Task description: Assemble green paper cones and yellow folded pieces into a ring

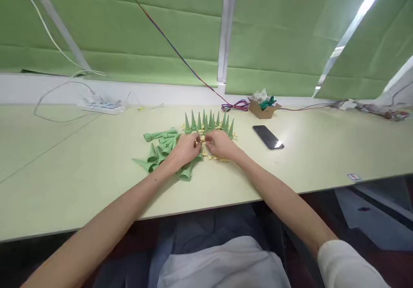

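Observation:
My left hand (188, 147) and my right hand (220, 143) meet over the middle of the table, fingertips curled in and nearly touching. Between them is a small yellow piece (203, 138), too small to make out fully; which fingers grip it I cannot tell. Just beyond my hands, several green cones (199, 122) stand upright in a cluster, with small yellow parts among their bases. Under and left of my left hand lies a heap of loose green hollow cones (151, 154). Small loose yellow pieces (219, 158) are scattered below my right hand.
A black phone (268, 137) lies right of the cones. Behind it stands a small cardboard box (263, 109) holding clear and green plastic. A coiled red-and-blue wire (237, 105) rests by the wall. At the back left sits a white power strip (105, 107) with cables. The table's front edge (206, 209) runs before me.

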### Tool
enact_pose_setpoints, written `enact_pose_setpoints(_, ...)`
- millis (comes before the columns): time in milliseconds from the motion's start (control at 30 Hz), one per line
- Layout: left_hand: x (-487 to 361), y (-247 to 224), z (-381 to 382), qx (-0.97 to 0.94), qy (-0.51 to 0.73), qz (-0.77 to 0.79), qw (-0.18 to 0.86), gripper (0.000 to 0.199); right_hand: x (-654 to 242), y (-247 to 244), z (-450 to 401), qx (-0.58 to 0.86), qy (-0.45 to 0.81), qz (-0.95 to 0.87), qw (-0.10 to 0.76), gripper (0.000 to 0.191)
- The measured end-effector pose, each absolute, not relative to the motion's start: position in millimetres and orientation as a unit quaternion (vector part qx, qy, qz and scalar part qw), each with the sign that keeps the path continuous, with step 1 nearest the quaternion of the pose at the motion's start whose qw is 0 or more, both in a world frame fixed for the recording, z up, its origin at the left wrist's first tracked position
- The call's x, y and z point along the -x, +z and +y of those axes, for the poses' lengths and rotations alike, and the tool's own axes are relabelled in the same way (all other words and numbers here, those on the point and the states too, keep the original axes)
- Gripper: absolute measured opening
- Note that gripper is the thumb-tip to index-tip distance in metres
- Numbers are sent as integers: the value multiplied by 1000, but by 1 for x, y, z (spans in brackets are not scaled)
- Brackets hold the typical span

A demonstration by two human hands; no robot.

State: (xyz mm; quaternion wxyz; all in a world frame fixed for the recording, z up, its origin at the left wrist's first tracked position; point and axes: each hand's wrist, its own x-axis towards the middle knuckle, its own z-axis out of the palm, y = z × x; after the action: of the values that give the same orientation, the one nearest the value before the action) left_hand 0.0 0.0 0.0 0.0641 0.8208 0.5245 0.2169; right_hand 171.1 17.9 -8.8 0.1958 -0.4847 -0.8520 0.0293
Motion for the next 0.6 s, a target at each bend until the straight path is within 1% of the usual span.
enact_pose_setpoints(167,0,1,1,-817,250,518,47,17,-173,-9,18,479,36,-858,183,18)
enact_pose_setpoints(367,-2,4,-1,-800,320,503,68,18,-174,-14,21,471,37,-862,184,18)
enact_pose_setpoints(600,-2,6,-3,-796,325,505,68,19,-173,-16,22,466,48,-866,174,15)
